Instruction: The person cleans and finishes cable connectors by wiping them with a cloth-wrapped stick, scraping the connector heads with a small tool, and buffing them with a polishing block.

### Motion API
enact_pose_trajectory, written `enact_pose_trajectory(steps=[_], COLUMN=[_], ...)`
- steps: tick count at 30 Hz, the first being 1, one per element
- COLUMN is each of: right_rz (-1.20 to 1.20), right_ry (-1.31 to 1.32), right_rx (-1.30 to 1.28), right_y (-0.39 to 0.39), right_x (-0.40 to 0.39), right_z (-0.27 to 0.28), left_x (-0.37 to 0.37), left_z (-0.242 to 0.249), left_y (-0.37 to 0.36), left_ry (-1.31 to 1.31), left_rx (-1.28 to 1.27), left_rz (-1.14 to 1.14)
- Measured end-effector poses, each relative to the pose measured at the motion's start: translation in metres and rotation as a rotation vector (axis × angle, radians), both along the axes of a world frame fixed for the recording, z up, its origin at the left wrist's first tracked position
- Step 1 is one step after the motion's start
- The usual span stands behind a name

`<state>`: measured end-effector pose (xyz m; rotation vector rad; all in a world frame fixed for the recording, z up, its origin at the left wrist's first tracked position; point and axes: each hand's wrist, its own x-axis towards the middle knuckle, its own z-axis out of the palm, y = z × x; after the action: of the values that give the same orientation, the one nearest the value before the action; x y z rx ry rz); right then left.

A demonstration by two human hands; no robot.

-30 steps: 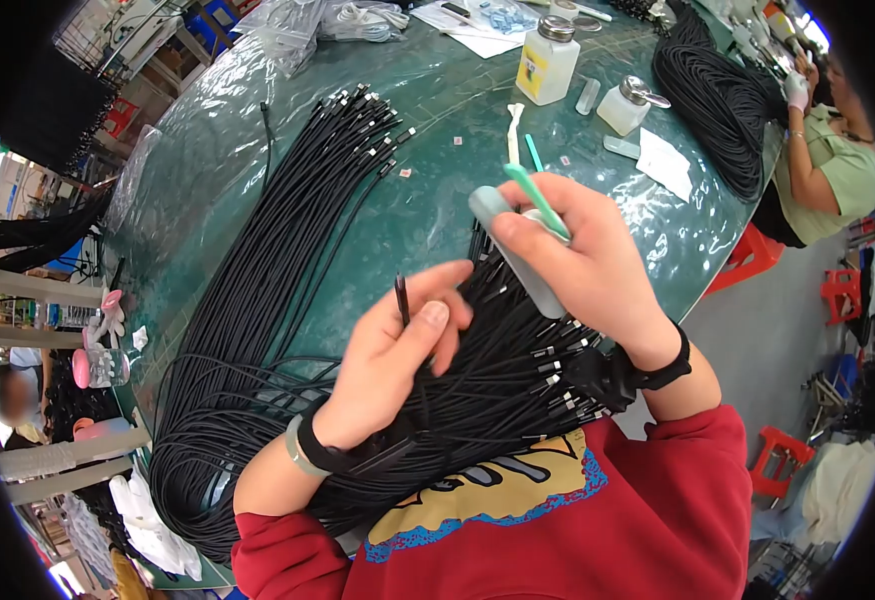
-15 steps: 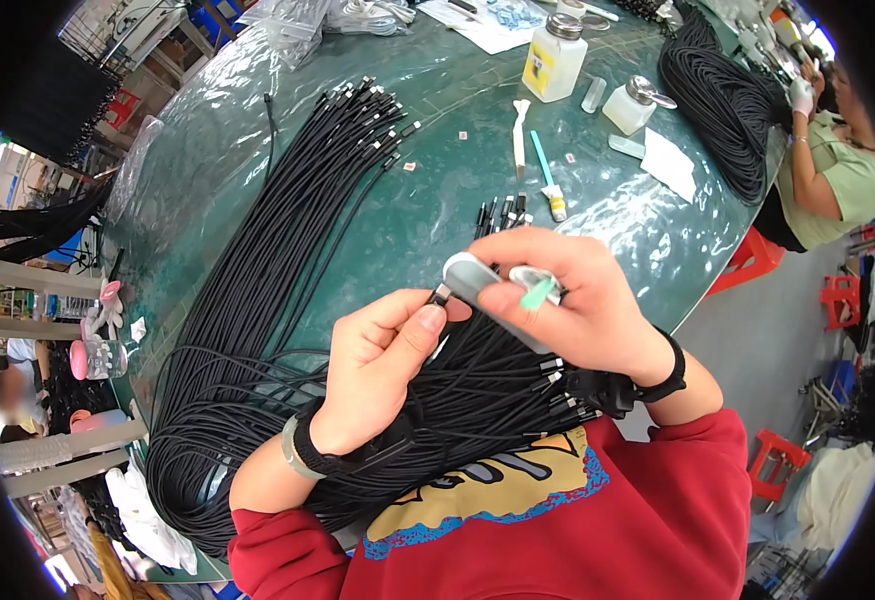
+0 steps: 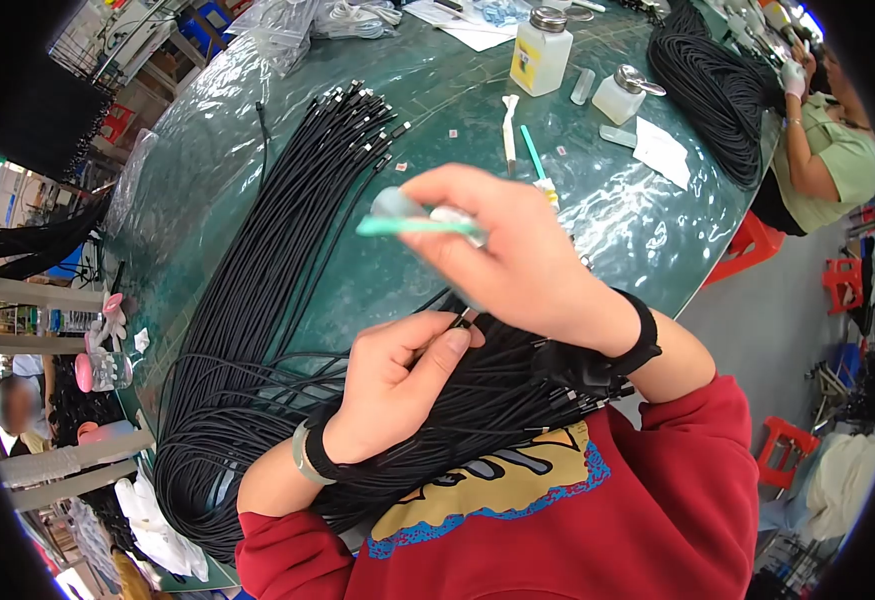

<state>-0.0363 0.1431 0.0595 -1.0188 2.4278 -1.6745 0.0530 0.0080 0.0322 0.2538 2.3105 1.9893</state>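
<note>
My left hand (image 3: pixel 397 375) pinches the connector end of a black cable (image 3: pixel 467 318) between thumb and fingers. Just above it, my right hand (image 3: pixel 517 250) is closed around a green stick (image 3: pixel 407 227) that points left, with something whitish at its base. A greyish, rounded piece (image 3: pixel 393 203) also sticks out of this hand, blurred, so I cannot make out its kind. Under both hands lies a thick bundle of black cables (image 3: pixel 487 400). A second spread of cable ends (image 3: pixel 357 120) reaches away across the table, their metal plugs showing.
On the green table (image 3: pixel 437 90) stand a larger bottle (image 3: pixel 542 58) and a smaller metal-topped jar (image 3: pixel 617 98). A white stick (image 3: pixel 509 135), a blue stick (image 3: pixel 531 152) and white paper (image 3: pixel 661 155) lie near them. Another person (image 3: pixel 822 150) works beside a cable coil (image 3: pixel 707 90) at right.
My right hand has moved up and left, off the connector, with the green stick now swung leftward. My left hand, still pinching the cable, has shifted slightly right and down.
</note>
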Motion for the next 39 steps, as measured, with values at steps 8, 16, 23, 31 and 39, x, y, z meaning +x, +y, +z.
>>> enact_pose_trajectory(steps=[8,16,23,31,39], right_rz=[0.079,-0.083,-0.048,0.11,0.107], right_ry=[0.117,0.111,-0.027,-0.022,0.063], right_rx=[-0.02,0.066,-0.074,-0.092,0.009], right_y=[0.016,-0.002,0.028,0.029,0.012], right_x=[0.017,0.0,0.006,0.021,0.02], right_z=[-0.014,-0.002,-0.013,-0.019,-0.009], left_x=[-0.001,0.001,-0.011,-0.009,0.001], left_z=[0.011,0.009,0.011,0.008,0.007], left_y=[-0.004,0.003,-0.01,-0.014,0.0], left_ry=[-0.209,0.073,-0.36,-0.379,-0.081], left_rx=[0.052,-0.183,0.382,0.401,0.014], left_rz=[0.016,-0.005,0.018,-0.015,-0.051])
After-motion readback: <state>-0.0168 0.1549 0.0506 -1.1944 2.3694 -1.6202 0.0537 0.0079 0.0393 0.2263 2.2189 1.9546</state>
